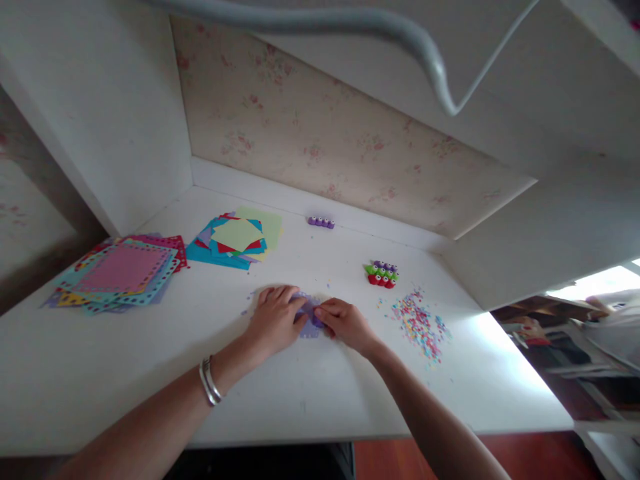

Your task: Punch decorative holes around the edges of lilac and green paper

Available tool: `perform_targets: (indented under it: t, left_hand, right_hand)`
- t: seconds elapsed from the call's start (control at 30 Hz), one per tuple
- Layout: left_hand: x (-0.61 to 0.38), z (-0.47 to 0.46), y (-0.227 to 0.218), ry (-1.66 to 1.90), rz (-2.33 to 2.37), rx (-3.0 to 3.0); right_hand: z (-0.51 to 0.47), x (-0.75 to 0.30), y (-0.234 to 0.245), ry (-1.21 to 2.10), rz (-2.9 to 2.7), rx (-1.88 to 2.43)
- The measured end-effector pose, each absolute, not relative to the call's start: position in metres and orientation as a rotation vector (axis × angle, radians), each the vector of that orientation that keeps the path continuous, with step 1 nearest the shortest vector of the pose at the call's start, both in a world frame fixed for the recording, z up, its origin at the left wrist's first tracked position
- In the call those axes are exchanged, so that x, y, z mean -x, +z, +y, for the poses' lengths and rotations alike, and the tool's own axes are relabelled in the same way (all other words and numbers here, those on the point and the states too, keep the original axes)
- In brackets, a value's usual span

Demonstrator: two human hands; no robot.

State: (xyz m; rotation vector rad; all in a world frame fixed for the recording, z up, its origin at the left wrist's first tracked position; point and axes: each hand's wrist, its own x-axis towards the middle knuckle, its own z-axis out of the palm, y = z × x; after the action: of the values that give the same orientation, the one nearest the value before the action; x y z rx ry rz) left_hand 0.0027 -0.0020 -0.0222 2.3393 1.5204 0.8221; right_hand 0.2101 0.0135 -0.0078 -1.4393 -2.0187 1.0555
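On the white table lies a light purple paper sheet [309, 329], with small cut-outs along its edge. My left hand [277, 317] rests over the left part of this sheet, fingers spread on it and the thumb apart. My right hand [345, 322] is closed around a small purple craft punch [317, 321] at the sheet's right side. Fingers cover much of the punch, and my left hand hides part of the paper.
Punched, coloured paper squares [127, 267] are stacked at the left. Uncut coloured paper [237, 237] lies behind. Purple punches [321, 222] line the back; more punches [383, 274] stand right, near scattered confetti [420, 323]. A grey cable [320, 19] hangs overhead.
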Motion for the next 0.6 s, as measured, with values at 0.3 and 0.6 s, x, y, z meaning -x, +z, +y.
perform_targets:
  t: [0.3, 0.6]
  left_hand:
    - [-0.003, -0.001, -0.024, 0.824, 1.522, -2.334]
    - [0.0, 0.006, -0.015, 0.961, 1.59, -2.259]
  right_hand:
    - [-0.001, -0.215, -0.004, 0.767, -2.158, 1.286]
    - [0.003, -0.215, -0.013, 0.792, -1.886, 1.308]
